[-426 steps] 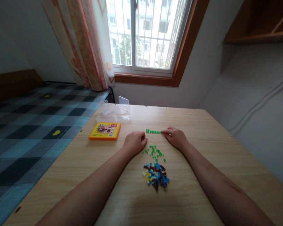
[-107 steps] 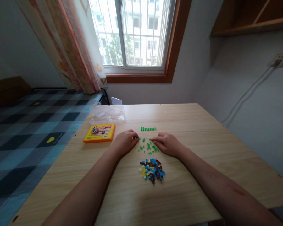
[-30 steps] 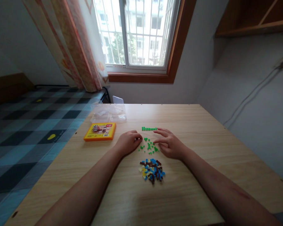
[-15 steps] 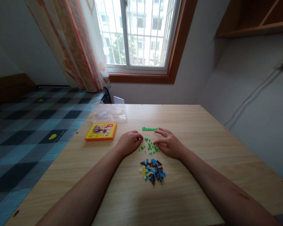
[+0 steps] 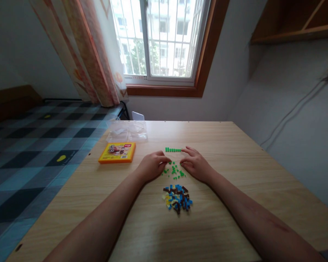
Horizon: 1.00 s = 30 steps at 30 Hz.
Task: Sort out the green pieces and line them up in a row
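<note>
A short row of joined green bricks (image 5: 172, 149) lies on the wooden table (image 5: 235, 174). Below it, loose green bricks (image 5: 175, 170) are scattered between my two hands. My left hand (image 5: 152, 166) rests on the table with its fingers curled, the fingertips at the left edge of the loose green bricks. My right hand (image 5: 195, 165) lies on their right side, its index finger stretched toward the right end of the green row. Nearer to me sits a pile of blue, brown and yellow bricks (image 5: 177, 198).
An orange flat box (image 5: 117, 152) lies at the left of the table, with a clear plastic container (image 5: 127, 131) behind it. A bed with a checked cover (image 5: 30, 145) stands to the left. A window and curtain are behind the table.
My right hand has moved up from the loose green bricks, its index fingertip now at the right end of the green row. My left hand has shifted slightly up and right.
</note>
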### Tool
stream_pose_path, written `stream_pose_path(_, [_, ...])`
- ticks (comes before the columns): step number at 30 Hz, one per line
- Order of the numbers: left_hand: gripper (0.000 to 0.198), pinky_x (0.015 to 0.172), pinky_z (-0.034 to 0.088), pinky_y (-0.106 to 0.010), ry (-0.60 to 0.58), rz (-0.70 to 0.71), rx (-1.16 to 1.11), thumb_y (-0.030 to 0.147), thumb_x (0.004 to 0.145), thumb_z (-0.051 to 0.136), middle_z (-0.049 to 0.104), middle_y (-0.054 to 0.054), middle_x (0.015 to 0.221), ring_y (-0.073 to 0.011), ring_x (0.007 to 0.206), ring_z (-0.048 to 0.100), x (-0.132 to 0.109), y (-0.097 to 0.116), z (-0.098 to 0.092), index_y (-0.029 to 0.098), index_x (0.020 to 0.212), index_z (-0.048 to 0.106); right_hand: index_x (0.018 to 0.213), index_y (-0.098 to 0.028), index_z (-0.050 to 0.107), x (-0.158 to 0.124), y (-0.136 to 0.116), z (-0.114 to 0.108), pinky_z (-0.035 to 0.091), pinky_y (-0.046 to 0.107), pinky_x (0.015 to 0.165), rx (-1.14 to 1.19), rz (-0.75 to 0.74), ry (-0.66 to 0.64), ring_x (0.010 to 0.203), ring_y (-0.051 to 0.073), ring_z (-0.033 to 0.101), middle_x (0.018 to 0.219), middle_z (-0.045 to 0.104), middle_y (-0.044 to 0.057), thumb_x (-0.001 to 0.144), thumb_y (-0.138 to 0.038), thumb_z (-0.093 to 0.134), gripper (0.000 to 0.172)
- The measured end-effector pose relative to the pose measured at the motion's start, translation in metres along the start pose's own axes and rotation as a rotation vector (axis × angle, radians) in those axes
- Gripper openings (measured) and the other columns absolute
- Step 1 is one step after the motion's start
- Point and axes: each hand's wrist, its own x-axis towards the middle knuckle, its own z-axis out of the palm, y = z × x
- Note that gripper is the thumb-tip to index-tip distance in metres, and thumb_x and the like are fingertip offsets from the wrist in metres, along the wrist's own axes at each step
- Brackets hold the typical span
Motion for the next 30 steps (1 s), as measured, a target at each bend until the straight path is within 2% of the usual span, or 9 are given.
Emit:
stream_pose_path(5, [0.030, 0.075, 0.049, -0.026, -0.018, 0.016, 0.020, 0.018, 0.090, 0.054, 0.067, -0.003, 0.094, -0.0138, 0.077, 0.063, 0.001, 0.004, 0.000, 0.028, 0.106, 0.077, 0.097, -0.022, 0.077, 0.001, 0.003, 0.002, 0.041, 0.057, 0.110, -0.027, 0.013, 0.049, 0.135, 0.033, 0.046, 0.132, 0.062, 0.013, 0.089, -0.020, 0.063, 0.016])
stream_pose_path(9, [0.028, 0.076, 0.049, -0.027, -0.015, 0.001, 0.035, 0.013, 0.084, 0.055, 0.066, -0.003, 0.092, -0.0145, 0.077, 0.062, 0.000, 0.003, -0.003, 0.025, 0.094, 0.079, 0.090, -0.022, 0.077, -0.001, 0.001, 0.000, 0.039, 0.057, 0.111, -0.034, 0.013, 0.063, 0.137, 0.033, 0.044, 0.135, 0.061, 0.010, 0.080, -0.009, 0.063, 0.022])
stream_pose_path(13, [0.030, 0.079, 0.049, -0.028, -0.040, 0.017, 0.031, 0.009, 0.080, 0.056, 0.068, -0.002, 0.091, -0.0158, 0.082, 0.063, 0.000, 0.002, -0.003, 0.025, 0.086, 0.079, 0.087, -0.024, 0.078, -0.002, -0.001, 0.000, 0.038, 0.058, 0.111, -0.024, 0.008, 0.033, 0.138, 0.033, 0.043, 0.135, 0.060, 0.009, 0.077, -0.008, 0.063, 0.024])
stream_pose_path(21, [0.038, 0.095, 0.049, -0.035, -0.058, 0.074, 0.041, 0.008, 0.084, 0.051, 0.074, -0.001, 0.109, -0.0198, 0.101, 0.063, 0.003, 0.003, 0.000, 0.026, 0.103, 0.078, 0.099, -0.029, 0.079, -0.002, -0.002, 0.002, 0.035, 0.060, 0.111, -0.025, -0.003, 0.001, 0.139, 0.033, 0.042, 0.137, 0.060, 0.007, 0.079, -0.005, 0.059, 0.037])
stream_pose_path(24, [0.041, 0.099, 0.049, -0.036, -0.058, 0.068, 0.022, 0.006, 0.083, 0.048, 0.075, -0.001, 0.111, -0.0193, 0.103, 0.063, 0.002, 0.002, 0.000, 0.025, 0.105, 0.077, 0.100, -0.028, 0.078, -0.001, -0.003, -0.001, 0.036, 0.058, 0.110, 0.001, -0.034, 0.010, 0.132, 0.031, 0.050, 0.128, 0.067, 0.007, 0.082, -0.005, 0.057, 0.037])
stream_pose_path(27, [0.044, 0.098, 0.050, -0.035, -0.057, 0.056, 0.000, 0.003, 0.079, 0.047, 0.075, 0.000, 0.110, -0.0188, 0.102, 0.064, 0.001, 0.000, 0.000, 0.025, 0.103, 0.078, 0.101, -0.027, 0.077, 0.000, -0.007, -0.006, 0.036, 0.055, 0.111, 0.052, -0.060, -0.044, 0.120, 0.026, 0.060, 0.111, 0.074, 0.005, 0.085, -0.006, 0.055, 0.034])
stream_pose_path(30, [0.044, 0.097, 0.051, -0.034, -0.061, 0.056, -0.004, 0.002, 0.076, 0.048, 0.076, 0.000, 0.107, -0.0187, 0.099, 0.065, 0.001, -0.001, -0.001, 0.024, 0.098, 0.079, 0.101, -0.027, 0.076, 0.000, -0.010, -0.008, 0.033, 0.054, 0.112, 0.065, -0.061, -0.102, 0.119, 0.025, 0.061, 0.108, 0.075, 0.003, 0.086, -0.006, 0.054, 0.034])
